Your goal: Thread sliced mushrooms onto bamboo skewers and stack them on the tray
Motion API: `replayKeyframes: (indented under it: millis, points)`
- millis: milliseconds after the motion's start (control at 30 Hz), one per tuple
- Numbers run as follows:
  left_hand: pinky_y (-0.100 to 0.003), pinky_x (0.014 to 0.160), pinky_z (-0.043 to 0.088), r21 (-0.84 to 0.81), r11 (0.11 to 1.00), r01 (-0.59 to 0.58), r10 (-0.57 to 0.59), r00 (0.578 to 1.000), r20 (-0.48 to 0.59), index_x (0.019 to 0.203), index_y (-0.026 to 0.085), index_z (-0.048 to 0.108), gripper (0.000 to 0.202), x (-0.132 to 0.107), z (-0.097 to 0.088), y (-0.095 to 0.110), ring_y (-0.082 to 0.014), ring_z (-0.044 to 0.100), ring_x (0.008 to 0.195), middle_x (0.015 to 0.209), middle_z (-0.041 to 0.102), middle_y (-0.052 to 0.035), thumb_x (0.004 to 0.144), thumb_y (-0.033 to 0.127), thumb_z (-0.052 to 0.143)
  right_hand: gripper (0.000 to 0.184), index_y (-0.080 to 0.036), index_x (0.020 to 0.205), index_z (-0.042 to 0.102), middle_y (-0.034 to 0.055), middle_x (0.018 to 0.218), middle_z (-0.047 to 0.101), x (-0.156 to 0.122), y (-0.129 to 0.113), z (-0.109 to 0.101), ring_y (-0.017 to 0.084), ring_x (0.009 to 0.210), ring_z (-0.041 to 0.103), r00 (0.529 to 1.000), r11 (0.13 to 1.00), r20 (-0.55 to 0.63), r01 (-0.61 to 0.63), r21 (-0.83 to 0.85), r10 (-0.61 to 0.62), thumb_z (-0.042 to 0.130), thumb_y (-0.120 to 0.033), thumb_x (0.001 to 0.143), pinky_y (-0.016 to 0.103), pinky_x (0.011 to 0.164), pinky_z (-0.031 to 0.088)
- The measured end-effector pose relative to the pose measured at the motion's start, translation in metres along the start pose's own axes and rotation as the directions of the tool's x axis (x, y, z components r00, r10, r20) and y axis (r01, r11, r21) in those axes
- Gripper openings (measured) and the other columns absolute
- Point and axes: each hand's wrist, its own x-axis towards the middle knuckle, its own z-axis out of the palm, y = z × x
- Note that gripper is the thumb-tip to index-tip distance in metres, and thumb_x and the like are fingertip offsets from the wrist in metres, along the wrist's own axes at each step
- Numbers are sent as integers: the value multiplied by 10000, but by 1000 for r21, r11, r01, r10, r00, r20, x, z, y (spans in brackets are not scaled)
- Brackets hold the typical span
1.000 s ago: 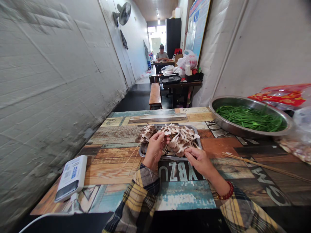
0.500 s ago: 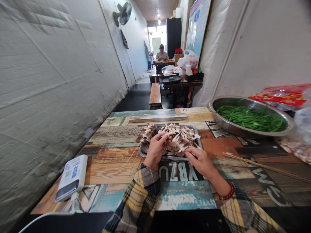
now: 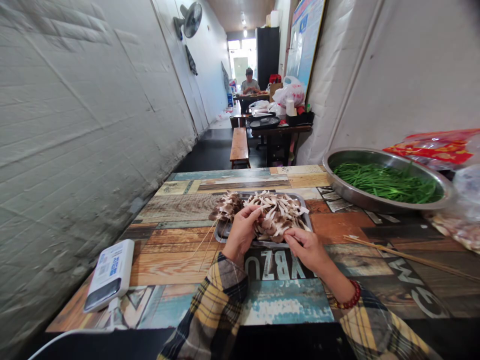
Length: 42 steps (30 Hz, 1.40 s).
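Observation:
A metal tray (image 3: pixel 306 220) holds a heap of oyster mushrooms (image 3: pixel 279 212) with brown caps and pale stems. At its left end lie mushrooms threaded on bamboo skewers (image 3: pixel 205 241), whose bare ends stick out toward me. My left hand (image 3: pixel 243 230) is closed in a pinch over the tray's front middle; what its fingertips hold is hidden. My right hand (image 3: pixel 305 245) pinches the edge of an oyster mushroom at the heap's front right. Both hands are close together, the heap between their fingertips.
Right of the tray stands a steel basin (image 3: pixel 386 202) of green chives (image 3: pixel 386 182), with plastic bags (image 3: pixel 435 147) beyond. Loose skewers (image 3: pixel 408 256) lie nearer me. A white power bank (image 3: pixel 109 275) with a cable sits at left. Another person (image 3: pixel 249 84) sits far back.
The pale stem that showed at my left fingertips is no longer visible there. My left hand has shifted very slightly; my right hand stays nearly in place.

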Motion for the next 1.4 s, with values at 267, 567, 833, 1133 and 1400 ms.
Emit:
replayKeyframes:
  millis: [267, 567, 833, 1133, 1400]
  points:
    - [-190, 576, 410, -6, 1000, -17, 16, 999, -42, 718, 127, 676, 245, 1, 0, -1, -74, 516, 601, 649, 597, 7, 616, 324, 781, 236, -165, 763, 637, -22, 524, 529, -1, 2, 1, 119, 484, 490, 1000, 1000, 18, -5, 3, 5, 470, -289, 876, 205, 452, 351]
    - [-190, 584, 414, 13, 999, -48, 48, 998, -31, 722, 137, 686, 215, 2, -1, -2, -72, 517, 600, 658, 598, 8, 623, 306, 774, 233, -163, 758, 636, -31, 507, 498, -1, 2, 1, 115, 464, 459, 1000, 1000, 17, -15, -20, 16, 467, -279, 869, 211, 464, 353]
    - [-195, 570, 386, 146, 983, -111, 111, 994, 11, 794, 141, 706, 215, 1, -3, -2, -76, 504, 596, 682, 618, 1, 663, 306, 749, 234, -168, 744, 622, -36, 503, 484, -1, 3, 2, 113, 460, 445, 1000, 1000, 23, -8, -4, 8, 463, -276, 877, 213, 467, 341]
    - [-209, 626, 400, 158, 986, -60, 56, 998, 28, 752, 139, 705, 195, -3, 0, -4, -90, 529, 652, 743, 648, -12, 640, 285, 769, 233, -183, 739, 581, -48, 489, 455, -2, 5, 2, 118, 468, 452, 1000, 1000, 10, 5, -15, -5, 446, -281, 902, 219, 493, 350]
    - [-227, 680, 428, 47, 999, 5, -9, 996, 89, 848, 153, 717, 256, -2, 0, -3, -113, 566, 726, 834, 666, -34, 680, 343, 750, 240, -181, 754, 566, -58, 488, 443, -2, 8, 2, 113, 456, 434, 999, 998, 28, -40, 47, 39, 441, -308, 916, 218, 489, 350]
